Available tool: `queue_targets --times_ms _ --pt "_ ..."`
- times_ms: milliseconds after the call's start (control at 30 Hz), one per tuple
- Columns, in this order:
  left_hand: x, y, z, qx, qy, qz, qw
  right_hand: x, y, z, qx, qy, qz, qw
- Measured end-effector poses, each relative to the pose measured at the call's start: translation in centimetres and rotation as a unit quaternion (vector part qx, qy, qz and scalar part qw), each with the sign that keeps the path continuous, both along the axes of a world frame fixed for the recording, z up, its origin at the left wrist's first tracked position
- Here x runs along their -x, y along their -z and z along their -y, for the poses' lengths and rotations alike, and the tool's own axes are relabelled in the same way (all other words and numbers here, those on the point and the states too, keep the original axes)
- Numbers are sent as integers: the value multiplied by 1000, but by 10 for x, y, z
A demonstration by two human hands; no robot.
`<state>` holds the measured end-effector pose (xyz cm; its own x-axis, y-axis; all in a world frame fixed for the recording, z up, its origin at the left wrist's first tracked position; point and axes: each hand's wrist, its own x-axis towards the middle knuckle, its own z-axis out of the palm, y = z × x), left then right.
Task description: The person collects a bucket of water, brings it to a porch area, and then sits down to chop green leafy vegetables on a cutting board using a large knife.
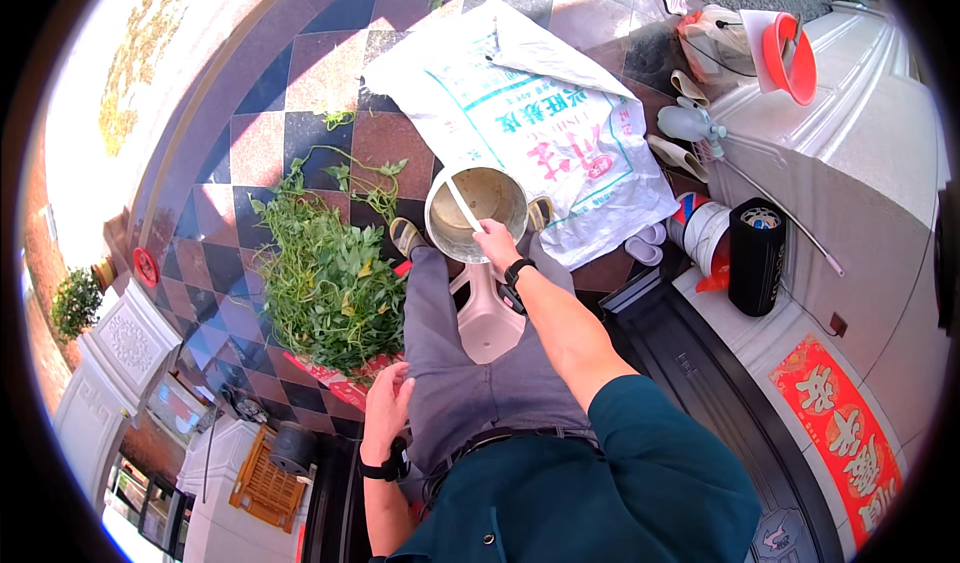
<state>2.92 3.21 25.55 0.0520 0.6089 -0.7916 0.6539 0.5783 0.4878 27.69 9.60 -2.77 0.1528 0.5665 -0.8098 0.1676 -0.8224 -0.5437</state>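
My right hand [495,242] grips the near end of a white strip [463,201] that crosses the mouth of a round pail [491,195]; it looks like the pail's handle. The pail has a stained inside and sits between my shoes, in front of a pale plastic stool [491,323]. My left hand [388,398] is beside my thigh, fingers apart and holding nothing. Just ahead of it, a heap of green leafy vines [330,278] covers most of a red patterned box [341,387]. A few loose vine stems [367,165] trail on the tiles.
A white woven sack [525,105] with printing lies flat beyond the pail. On the right are lilac slippers [645,245], a black cylindrical speaker [757,255], a spray bottle [690,122] and a red basin [802,60]. A dark door threshold [697,368] runs behind me.
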Motion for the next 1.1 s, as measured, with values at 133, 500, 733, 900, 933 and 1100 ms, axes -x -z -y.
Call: queue_targets --times_ms 133,500,733,900,933,1100 --pt "32 7 16 28 -46 -3 999 33 3 1 2 -7 61 998" --pt "71 -1 13 46 -60 -26 997 92 -8 -6 18 -20 31 999" --pt "84 10 30 25 -39 15 999 98 7 -3 0 -237 -20 971" --pt "76 9 15 -12 3 29 1000 75 -22 6 -69 -173 -64 981" --pt "72 7 10 -22 11 30 999 64 -35 3 -65 -147 -55 985" --pt "32 -6 -25 -74 115 11 991 -22 -69 27 -55 -34 17 998"
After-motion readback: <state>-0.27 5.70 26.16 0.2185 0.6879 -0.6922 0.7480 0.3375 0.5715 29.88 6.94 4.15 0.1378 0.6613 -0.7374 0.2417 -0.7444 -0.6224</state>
